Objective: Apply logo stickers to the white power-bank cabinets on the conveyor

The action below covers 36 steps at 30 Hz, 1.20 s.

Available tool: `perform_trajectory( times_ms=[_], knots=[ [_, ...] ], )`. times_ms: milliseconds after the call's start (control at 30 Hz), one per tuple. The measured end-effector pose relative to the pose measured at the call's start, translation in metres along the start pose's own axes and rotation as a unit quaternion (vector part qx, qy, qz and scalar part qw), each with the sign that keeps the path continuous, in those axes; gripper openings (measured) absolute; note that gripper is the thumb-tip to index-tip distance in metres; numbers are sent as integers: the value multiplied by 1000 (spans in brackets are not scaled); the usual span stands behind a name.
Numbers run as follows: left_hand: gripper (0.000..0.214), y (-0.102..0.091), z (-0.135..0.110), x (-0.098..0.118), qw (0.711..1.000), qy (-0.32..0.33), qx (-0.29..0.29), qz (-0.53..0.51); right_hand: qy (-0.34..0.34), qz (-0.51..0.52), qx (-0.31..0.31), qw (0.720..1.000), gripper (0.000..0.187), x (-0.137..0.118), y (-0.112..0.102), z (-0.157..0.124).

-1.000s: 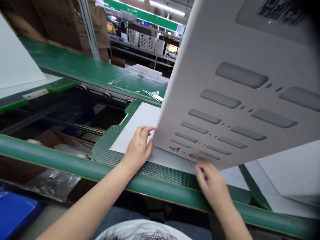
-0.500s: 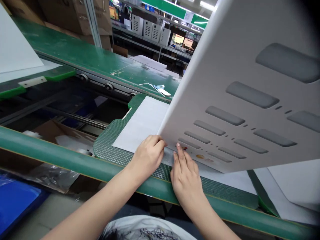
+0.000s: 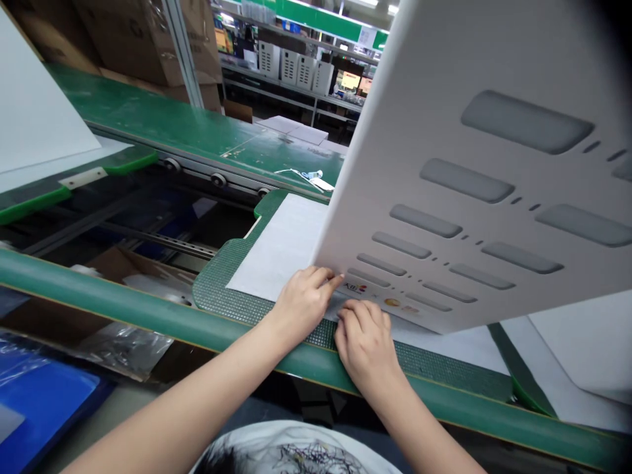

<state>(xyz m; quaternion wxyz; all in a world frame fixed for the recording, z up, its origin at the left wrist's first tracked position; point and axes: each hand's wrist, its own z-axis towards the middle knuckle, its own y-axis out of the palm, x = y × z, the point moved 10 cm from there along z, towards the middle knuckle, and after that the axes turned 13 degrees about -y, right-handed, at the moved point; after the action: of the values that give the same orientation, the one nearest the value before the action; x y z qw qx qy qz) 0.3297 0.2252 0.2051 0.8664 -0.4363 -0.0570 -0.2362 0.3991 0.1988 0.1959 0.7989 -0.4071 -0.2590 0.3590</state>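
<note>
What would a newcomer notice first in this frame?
The big white panel with grey slots, tilted up and filling the upper right. At its lower left corner the left hand and right hand meet, fingers at its edge beside a small logo. Beneath lies a white sheet on a green mat.

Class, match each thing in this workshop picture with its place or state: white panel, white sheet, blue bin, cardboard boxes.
Things:
1. white panel
2. white sheet
3. blue bin
4. cardboard boxes

Places or states:
A. far left, beyond the green conveyor
B. tilted up, near corner at the left hand
C. flat on the dotted green mat
D. near left, below the green rail

Pairs: 1-B; 2-C; 3-D; 4-A.
</note>
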Motion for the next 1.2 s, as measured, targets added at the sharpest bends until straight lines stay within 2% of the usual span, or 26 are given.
perform_trajectory(
  times_ms=[233,400,533,600,633,733,800,867,1033,1200],
  knots=[
    [21,0,2,6,999,24,16,34,24,31,11,999,16,2,2,-3],
    [8,-2,13,8,997,23,56,52,45,66,8,997,15,8,6,-6],
    [13,-2,19,16,989,59,107,86,104,169,27,980,18,23,9,-10],
    [12,-1,19,18,987,73,114,86,186,260,39,947,19,41,17,-18],
    [12,0,19,18,987,76,111,82,243,312,40,918,21,52,24,-24],
    [13,4,18,18,990,79,92,74,398,448,22,800,37,70,52,-43],
    [14,7,16,18,992,76,77,71,444,496,21,746,47,74,63,-47],
    [15,10,14,18,993,72,63,63,454,512,37,728,49,76,67,-45],
    [18,12,11,20,995,75,50,42,461,526,54,713,46,76,73,-33],
    [21,8,8,22,994,93,46,19,497,551,76,666,41,73,80,-33]
  ],
)
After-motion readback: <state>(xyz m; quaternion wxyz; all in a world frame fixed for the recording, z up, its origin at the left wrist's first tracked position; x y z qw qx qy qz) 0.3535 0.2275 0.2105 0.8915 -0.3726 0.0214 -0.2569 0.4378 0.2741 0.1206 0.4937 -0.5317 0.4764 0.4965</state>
